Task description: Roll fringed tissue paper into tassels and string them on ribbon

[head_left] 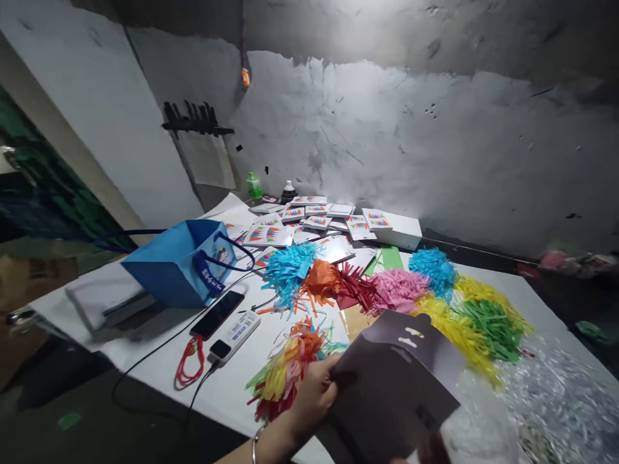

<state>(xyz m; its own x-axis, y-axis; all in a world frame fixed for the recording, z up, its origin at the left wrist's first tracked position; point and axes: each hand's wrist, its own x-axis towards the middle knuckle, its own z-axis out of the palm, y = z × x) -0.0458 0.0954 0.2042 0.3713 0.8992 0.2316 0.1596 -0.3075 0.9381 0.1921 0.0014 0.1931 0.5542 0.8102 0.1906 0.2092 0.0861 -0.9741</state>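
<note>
My left hand (315, 394), with a bangle at the wrist, grips the left edge of a grey cardboard box (387, 393) with a hang-hole flap at its top. My right hand (432, 447) shows only as dark, blurred fingers on the box's lower right part; the rest is cut off by the frame. Beside my left hand lies a multicoloured bundle of paper tassels (285, 370). Beyond the box, blue tassels (290, 267), orange tassels (322, 281), dark red tassels (356, 287), pink tassels (400, 290), yellow tassels (452, 332) and green tassels (496, 328) stretch across the table.
On the white table (159, 351) stand a blue gift bag (169, 270), a phone (217, 314) and a power bank (235, 336) with cables. Several printed packets (316, 222) are piled near the wall. Clear plastic bags (556, 399) lie at right.
</note>
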